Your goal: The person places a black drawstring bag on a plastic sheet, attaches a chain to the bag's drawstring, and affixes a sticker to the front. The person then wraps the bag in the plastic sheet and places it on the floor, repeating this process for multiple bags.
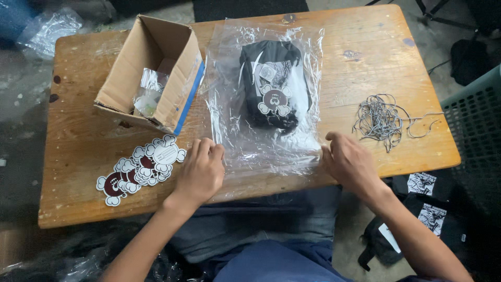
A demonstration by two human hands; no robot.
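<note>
clear bag (266, 141) holding folded black garment (271, 86), both hands' grip (201, 167) (347, 162) pinching its edge.

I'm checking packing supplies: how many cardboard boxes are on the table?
1. The cardboard box lies tipped on its side at the table's far left, its opening showing clear plastic inside, beside the plastic bag both hands touch. None seems hidden.

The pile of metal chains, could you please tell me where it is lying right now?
In the head view, the pile of metal chains lies on the right side of the wooden table, beyond the right hand and right of the clear plastic bag.
</note>
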